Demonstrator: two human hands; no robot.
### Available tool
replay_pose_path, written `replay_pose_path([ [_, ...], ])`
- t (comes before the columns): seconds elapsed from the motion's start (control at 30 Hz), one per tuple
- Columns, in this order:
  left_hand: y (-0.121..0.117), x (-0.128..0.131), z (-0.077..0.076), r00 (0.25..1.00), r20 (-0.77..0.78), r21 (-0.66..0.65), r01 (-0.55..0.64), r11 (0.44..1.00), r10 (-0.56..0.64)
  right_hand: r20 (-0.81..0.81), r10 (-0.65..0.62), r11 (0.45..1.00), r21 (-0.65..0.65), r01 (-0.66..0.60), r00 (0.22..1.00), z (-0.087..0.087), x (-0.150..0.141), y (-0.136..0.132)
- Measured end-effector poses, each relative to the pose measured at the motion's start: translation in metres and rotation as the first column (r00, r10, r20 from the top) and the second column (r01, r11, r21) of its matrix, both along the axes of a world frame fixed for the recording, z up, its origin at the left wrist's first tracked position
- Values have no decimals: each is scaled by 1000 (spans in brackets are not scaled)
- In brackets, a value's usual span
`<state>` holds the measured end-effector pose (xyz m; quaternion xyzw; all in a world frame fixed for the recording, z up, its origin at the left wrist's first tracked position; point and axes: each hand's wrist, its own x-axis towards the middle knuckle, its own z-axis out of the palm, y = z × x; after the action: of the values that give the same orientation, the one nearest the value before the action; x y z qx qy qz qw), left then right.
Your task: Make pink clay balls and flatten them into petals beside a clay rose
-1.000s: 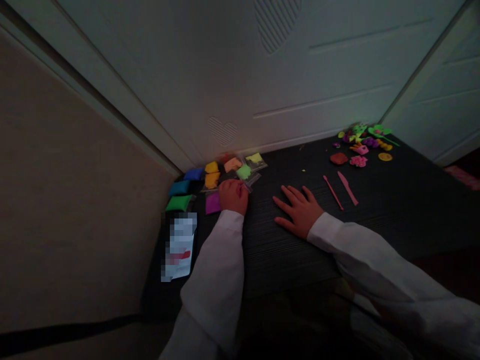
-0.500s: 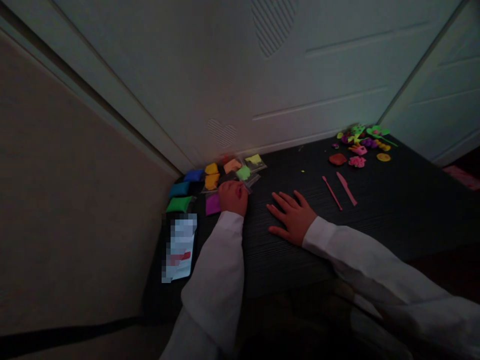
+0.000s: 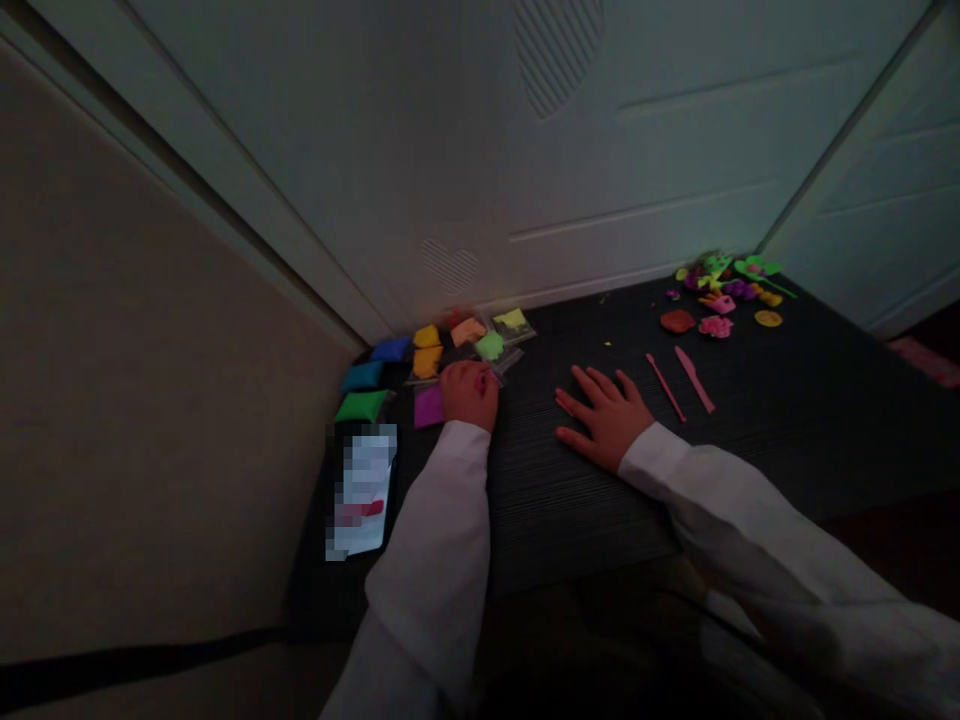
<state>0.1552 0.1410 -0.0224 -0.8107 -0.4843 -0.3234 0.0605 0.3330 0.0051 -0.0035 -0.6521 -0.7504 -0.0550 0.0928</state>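
My left hand (image 3: 469, 392) is curled closed among small clear bags of coloured clay at the table's back left; what it grips is hidden. A purple clay bag (image 3: 428, 406) lies just left of it and a light green one (image 3: 489, 345) just beyond its knuckles. Blue (image 3: 390, 349), teal (image 3: 362, 376) and green (image 3: 360, 405) bags lie further left. My right hand (image 3: 604, 415) rests flat on the dark table (image 3: 787, 420), fingers spread, holding nothing. Both arms wear white sleeves.
Two pink plastic modelling tools (image 3: 681, 382) lie right of my right hand. A cluster of small finished clay shapes (image 3: 721, 293) sits at the back right. A white printed sheet (image 3: 362, 490) lies at the table's left front. White panelled doors (image 3: 480, 130) stand right behind the table.
My right hand slid left a little, then back to the right, staying flat on the table. My left hand stayed closed among the clay bags.
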Motion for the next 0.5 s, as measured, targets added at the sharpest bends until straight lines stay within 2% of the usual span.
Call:
replay_pose_path([
  [0.07,0,1,1,1000,4,-1,0,1000,0,0,-16,1000,0,16,1000,0,2,0],
  [0.23,-1,1,2,1000,14,-4,3,1000,-3,12,65,998,-19,-65,998,2,-8,-3],
  [0.4,-1,1,2,1000,17,-6,2,1000,-2,4,-22,1000,-8,22,1000,2,-1,-1],
  [0.5,-1,1,2,1000,16,-5,11,1000,-11,9,-13,1000,-7,13,1000,2,-2,-3],
])
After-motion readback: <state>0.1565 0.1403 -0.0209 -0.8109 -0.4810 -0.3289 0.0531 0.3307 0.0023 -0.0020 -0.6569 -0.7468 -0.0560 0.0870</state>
